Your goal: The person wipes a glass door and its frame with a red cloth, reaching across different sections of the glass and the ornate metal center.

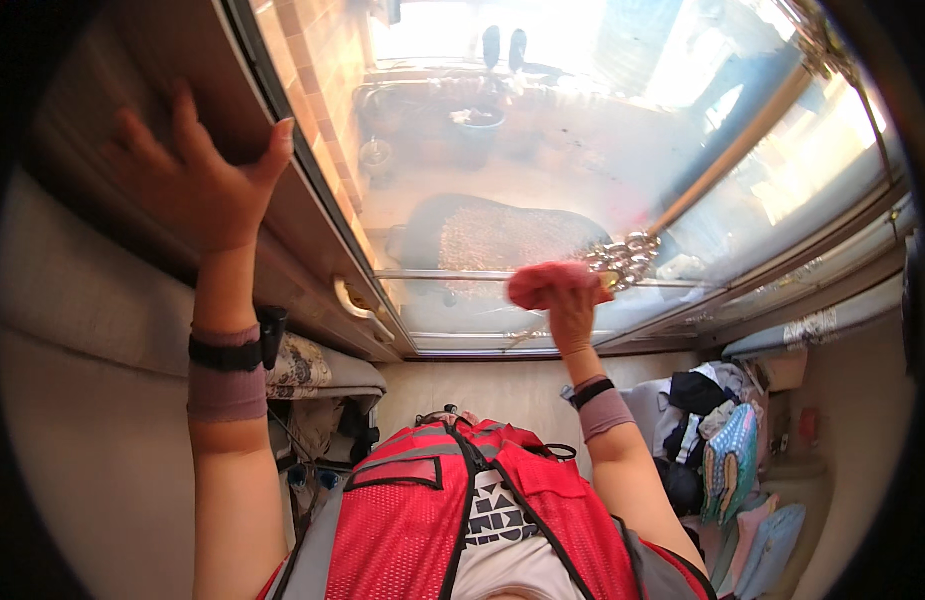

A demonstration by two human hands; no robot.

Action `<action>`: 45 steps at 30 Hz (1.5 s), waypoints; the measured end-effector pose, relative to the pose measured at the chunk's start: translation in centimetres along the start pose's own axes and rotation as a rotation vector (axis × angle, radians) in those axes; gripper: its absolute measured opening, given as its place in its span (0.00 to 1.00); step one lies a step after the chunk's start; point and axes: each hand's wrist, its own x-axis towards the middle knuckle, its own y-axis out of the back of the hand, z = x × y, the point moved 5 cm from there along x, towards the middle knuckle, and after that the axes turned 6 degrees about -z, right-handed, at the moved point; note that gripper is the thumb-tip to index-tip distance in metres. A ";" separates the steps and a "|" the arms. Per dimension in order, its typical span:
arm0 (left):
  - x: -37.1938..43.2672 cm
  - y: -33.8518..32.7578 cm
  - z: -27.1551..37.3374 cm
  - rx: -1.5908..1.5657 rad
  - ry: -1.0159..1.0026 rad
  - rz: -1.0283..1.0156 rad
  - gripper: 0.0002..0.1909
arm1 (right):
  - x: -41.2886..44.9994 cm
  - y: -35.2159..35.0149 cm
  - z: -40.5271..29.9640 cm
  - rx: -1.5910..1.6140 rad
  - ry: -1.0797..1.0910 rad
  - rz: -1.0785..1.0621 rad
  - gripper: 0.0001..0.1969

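My left hand [199,172] is raised at the left with fingers spread, against or just in front of the brown door frame [282,217]; contact cannot be told. It holds nothing. A curved door handle [361,311] sits on that frame below it. My right hand [572,315] has a crumpled red cloth [541,285] pressed on or close to the large glass pane [507,187]. Just beyond the cloth, a shiny decorative pattern [631,259] shows on the glass. Both wrists wear mauve bands with black straps.
Piled clothes [695,405] and folded fabrics [766,547] lie at the lower right. A covered piece of furniture [323,371] with items beneath stands at the left. Through the glass a dark mat [425,232], a basin [481,124] and slippers [503,49] show.
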 end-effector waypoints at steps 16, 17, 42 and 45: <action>0.2 0.1 0.6 0.013 0.004 0.021 0.46 | 2.9 -8.0 -8.2 1.703 -1.232 0.085 0.20; -0.3 0.2 0.1 0.055 0.006 0.022 0.45 | 4.5 -5.5 -10.7 1.867 -1.262 0.002 0.15; -0.9 -1.4 0.0 0.246 -0.081 -0.024 0.46 | 11.8 -9.8 -26.8 2.928 -1.384 -0.247 0.26; 1.5 0.6 1.2 -0.106 -0.077 0.043 0.45 | 10.0 -10.4 -23.6 2.798 -1.484 -0.169 0.28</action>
